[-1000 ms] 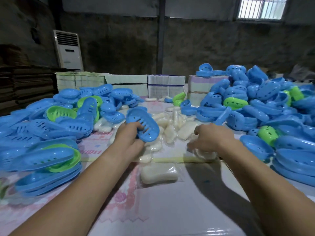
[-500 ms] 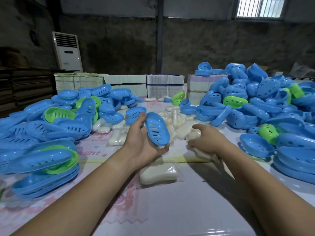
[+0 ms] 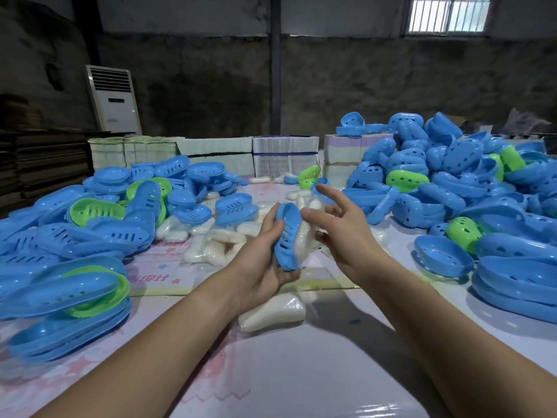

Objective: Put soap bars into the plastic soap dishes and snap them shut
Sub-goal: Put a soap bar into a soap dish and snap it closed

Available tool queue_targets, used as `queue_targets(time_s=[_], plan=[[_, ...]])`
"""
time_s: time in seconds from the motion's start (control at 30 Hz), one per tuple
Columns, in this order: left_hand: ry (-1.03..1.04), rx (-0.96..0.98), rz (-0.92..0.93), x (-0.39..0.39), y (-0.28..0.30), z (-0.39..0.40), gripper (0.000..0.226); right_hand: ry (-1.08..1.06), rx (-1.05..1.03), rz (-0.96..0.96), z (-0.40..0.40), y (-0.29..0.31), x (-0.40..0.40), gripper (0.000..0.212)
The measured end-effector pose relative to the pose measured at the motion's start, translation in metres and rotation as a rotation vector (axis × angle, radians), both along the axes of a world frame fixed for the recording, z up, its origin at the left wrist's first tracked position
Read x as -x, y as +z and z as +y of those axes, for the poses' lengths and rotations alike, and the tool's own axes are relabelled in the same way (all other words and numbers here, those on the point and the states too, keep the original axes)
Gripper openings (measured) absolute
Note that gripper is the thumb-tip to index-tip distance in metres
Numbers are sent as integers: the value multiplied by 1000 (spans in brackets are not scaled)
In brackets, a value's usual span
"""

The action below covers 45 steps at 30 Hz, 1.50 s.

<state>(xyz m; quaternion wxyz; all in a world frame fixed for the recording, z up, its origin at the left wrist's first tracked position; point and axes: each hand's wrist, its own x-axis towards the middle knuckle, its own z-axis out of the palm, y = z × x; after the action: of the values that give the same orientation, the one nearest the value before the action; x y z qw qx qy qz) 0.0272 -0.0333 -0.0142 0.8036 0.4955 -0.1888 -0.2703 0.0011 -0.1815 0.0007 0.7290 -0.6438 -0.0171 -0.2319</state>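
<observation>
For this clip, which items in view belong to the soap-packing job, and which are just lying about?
In the job: blue slotted dish half held in left hand; wrapped soap bar pressed in by right hand; loose soap bars; dish piles.

Lying about: air conditioner; stacked paper bundles.

Small packing workshop or warehouse room, not a home. Bare stained concrete wall point(image 3: 346, 86) at the back, with a barred window point(image 3: 448, 13) high up to the right of a dark vertical pillar point(image 3: 275, 64). White floor-standing air conditioner point(image 3: 113, 99) stands left of the pillar, against the wall. In front of the pillar, a large worktable covered in pink-printed plastic sheet point(image 3: 271, 372) carries bulk stock: heaps of blue and green slotted plastic soap dish halves point(image 3: 452, 182) on the right, more of the same point(image 3: 99, 212) on the left, loose white wrapped soap bars point(image 3: 217, 239) between them. Bundled stacks of flat white cartons point(image 3: 250, 155) line the table's far edge. Dark stacked boards point(image 3: 36, 164) sit far left of the pillar.
</observation>
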Motion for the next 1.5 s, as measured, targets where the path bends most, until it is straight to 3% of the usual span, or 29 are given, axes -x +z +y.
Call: queue_targets(time_s=[0.17,0.3,0.4,0.53,0.67,0.73,0.87,1.1,1.33,1.5], plan=[[-56,-63,-49,2,-3,-5,44,-58,189,-27,14,-4,6,54],[-64,26,44,1,1,-3,40,-224,278,-100,18,-4,9,44],[-28,147,155,-2,4,3,39,-178,334,-140,18,-3,12,35],[-67,109,242,-2,1,6,46,-129,565,-86,22,-10,15,22],[-54,148,257,-5,-1,4,39,-313,715,-71,3,1,25,19],[-50,135,253,-6,-3,5,38,-422,915,57,-16,9,36,27],[-51,107,241,-2,-5,3,38,-670,1466,604,-59,17,76,50],[-48,85,253,-4,-5,2,39,-794,1456,1006,-101,-7,131,52],[-52,90,258,-6,-5,4,42,-858,1389,683,-120,-19,112,55],[-56,90,250,-2,-4,4,41,-757,1427,527,-124,-21,87,54]])
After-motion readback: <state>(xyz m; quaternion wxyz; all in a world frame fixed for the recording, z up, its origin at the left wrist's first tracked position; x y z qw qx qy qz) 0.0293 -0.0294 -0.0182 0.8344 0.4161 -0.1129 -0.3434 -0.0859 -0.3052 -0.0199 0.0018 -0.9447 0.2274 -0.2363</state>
